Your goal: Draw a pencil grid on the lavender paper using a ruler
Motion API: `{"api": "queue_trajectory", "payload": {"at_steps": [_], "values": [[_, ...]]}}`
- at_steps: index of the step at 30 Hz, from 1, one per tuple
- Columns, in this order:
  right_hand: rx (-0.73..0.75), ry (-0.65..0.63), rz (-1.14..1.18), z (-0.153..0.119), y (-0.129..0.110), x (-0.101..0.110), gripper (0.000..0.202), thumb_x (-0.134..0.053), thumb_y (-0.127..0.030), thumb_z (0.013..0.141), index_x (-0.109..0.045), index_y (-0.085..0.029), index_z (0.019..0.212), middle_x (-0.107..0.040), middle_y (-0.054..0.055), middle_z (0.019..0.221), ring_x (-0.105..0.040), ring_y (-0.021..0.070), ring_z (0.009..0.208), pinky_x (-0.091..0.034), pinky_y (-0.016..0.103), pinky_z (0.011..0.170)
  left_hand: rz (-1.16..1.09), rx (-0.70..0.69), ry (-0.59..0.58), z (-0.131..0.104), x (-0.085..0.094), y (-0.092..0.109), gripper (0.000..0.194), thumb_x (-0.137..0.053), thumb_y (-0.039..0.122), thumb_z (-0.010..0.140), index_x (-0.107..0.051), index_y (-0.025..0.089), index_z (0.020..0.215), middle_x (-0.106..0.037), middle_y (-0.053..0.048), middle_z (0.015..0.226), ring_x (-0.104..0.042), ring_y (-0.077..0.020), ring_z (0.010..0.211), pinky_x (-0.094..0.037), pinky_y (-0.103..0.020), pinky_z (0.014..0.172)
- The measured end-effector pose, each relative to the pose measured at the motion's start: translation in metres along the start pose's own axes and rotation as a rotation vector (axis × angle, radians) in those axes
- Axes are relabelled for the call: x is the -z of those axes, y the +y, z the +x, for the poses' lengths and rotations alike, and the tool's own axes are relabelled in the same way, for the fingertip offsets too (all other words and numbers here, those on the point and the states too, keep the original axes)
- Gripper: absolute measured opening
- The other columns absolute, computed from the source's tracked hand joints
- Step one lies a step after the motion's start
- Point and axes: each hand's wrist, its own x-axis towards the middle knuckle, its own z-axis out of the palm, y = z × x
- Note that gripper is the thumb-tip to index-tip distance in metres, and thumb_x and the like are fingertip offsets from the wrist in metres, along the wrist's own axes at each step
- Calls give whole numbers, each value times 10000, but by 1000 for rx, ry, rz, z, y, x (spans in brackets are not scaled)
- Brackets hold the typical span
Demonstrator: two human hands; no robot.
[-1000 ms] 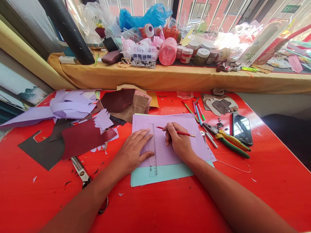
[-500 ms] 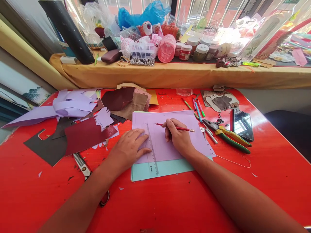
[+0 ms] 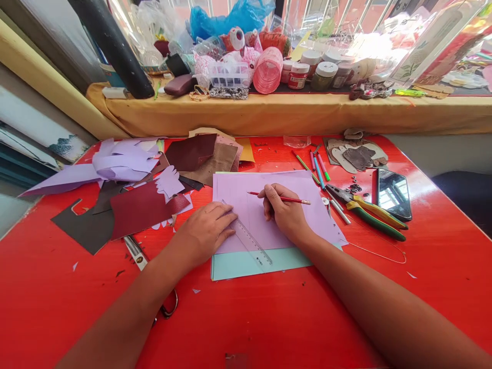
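On a stack of paper, a purple sheet [image 3: 238,185] lies over a pale blue-green sheet [image 3: 230,266]. My left hand [image 3: 203,230] rests at the sheet's left side, its fingers closed over the upper end of a clear plastic ruler [image 3: 253,242]. The ruler slants down to the right, its lower end on the blue-green sheet. My right hand [image 3: 282,209] pinches a red pencil [image 3: 295,200], held nearly level with its tip pointing left, above the purple sheet. Faint pencil lines show on the sheet near the tip.
Scissors [image 3: 135,252] lie partly under my left forearm. Leather pieces [image 3: 144,211] and purple paper scraps [image 3: 125,161] pile up at left. At right are pens [image 3: 319,171], pliers [image 3: 371,212], a phone [image 3: 394,195] and a thin wire [image 3: 376,255]. Jars [image 3: 325,77] line the ledge behind.
The ruler has turned from nearly upright to a slant, its lower end swinging right. My left thumb has drawn nearer the fingers. The pencil stays in my right hand, and the view has shifted slightly.
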Motion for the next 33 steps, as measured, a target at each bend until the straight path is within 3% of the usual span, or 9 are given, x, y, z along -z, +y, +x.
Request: {"api": "queue_trajectory", "payload": {"at_steps": [6,13,17,22,28,33], "values": [[0,-13,5,0,1,0,514,-625,-704,1035,-699,-230,850,-569,-60,554,-524,140,458,-479,323,560,-71,-71,-45,-1,11,4,261,-564,310,1127,-795,239,1223,-761,-93,1289,-688,-284,1213,-585,-469,1084],[2,-12,6,0,1,0,526,-631,-727,1023,-702,-237,845,-569,-58,553,-521,141,457,-470,318,542,-146,-116,-75,-1,10,17,188,-613,280,1099,-785,244,1167,-740,-90,1337,-667,-287,1277,-559,-472,1131],[10,3,2,-2,1,-1,530,-640,-735,1014,-702,-237,840,-570,-54,547,-521,144,447,-436,311,510,-169,-84,-83,0,10,15,162,-658,279,1071,-766,249,1189,-740,-83,1271,-666,-284,1238,-556,-463,1109],[23,22,8,-1,2,-2,542,-649,-744,1002,-699,-231,834,-571,-48,551,-528,146,447,-416,303,490,-162,8,-83,-2,13,1,132,-656,292,1065,-772,264,1122,-707,-61,1105,-666,-269,1077,-569,-423,973],[21,37,14,-3,-3,-5,532,-643,-724,1013,-690,-227,830,-570,-46,550,-527,141,450,-416,293,492,-199,47,-90,-4,20,-3,113,-742,353,1013,-752,290,1105,-678,-34,1176,-651,-269,1135,-542,-396,955],[-25,-41,8,-18,-20,-10,546,-657,-734,998,-701,-225,804,-565,-42,506,-517,145,436,-437,287,483,-231,44,-86,-3,19,-2,108,-723,367,1013,-739,288,1084,-675,-30,1146,-647,-263,1130,-533,-386,961]]}}
